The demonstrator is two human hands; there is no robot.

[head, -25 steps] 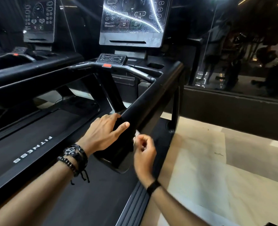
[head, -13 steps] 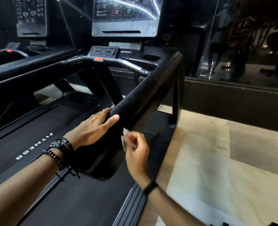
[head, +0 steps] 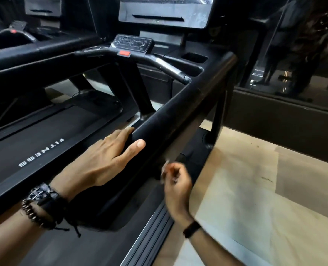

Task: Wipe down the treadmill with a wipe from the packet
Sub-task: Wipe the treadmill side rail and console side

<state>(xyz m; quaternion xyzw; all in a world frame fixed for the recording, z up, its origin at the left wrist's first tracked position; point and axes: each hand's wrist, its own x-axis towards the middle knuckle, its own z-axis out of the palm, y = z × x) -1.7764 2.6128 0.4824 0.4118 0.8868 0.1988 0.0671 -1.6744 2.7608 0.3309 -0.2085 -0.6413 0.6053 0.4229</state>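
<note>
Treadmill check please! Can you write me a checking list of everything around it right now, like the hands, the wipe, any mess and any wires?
Surface: black side handrail of the treadmill; belt deck printed FITNESS below it.
Job's things: small white wipe, blurred, at the rail's outer side; packet not seen.
Clutter: nothing seen.
Hands: left hand rests on the rail, fingers over its inner side, thumb on top; right hand pinches the wipe.
Cables: thin dark cable on the floor under the console, hard to make out.
Surroundings: control panel with red button, screen above, second treadmill to the left, pale floor, dark glass wall to the right.
</note>
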